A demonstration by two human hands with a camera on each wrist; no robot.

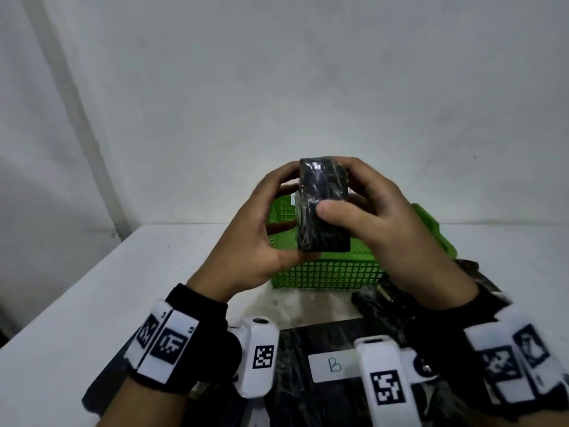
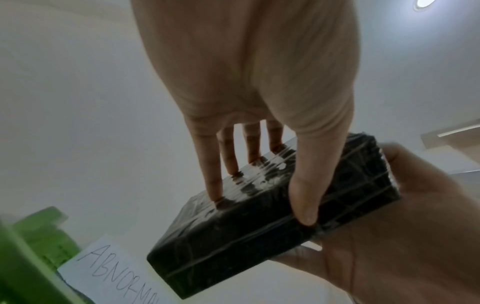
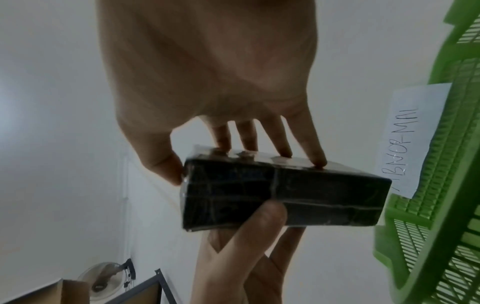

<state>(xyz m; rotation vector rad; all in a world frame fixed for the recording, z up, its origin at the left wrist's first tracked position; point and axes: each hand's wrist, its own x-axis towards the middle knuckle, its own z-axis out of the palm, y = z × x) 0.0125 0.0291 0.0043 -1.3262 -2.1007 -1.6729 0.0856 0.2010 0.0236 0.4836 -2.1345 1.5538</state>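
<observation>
I hold a black rectangular block (image 1: pixel 323 208) wrapped in shiny clear film up in front of me, above a green plastic basket (image 1: pixel 332 275). My left hand (image 1: pixel 283 211) grips it from the left, and my right hand (image 1: pixel 348 192) grips it from the right with the thumb on the near face. In the left wrist view the left hand (image 2: pixel 262 195) has its fingers on one face of the block (image 2: pixel 259 222) and its thumb on the ribbed side. In the right wrist view the right hand (image 3: pixel 228 164) pinches one end of the block (image 3: pixel 311 195).
The basket (image 3: pixel 441 185) carries a white paper label reading "ABNORMAL" (image 2: pixel 111 273). A large black wrapped pack with a white "B" label (image 1: pixel 334 365) lies on the white table (image 1: pixel 123 288) near me. More dark wrapped packs (image 1: pixel 378 303) lie to the right. A wall stands close behind.
</observation>
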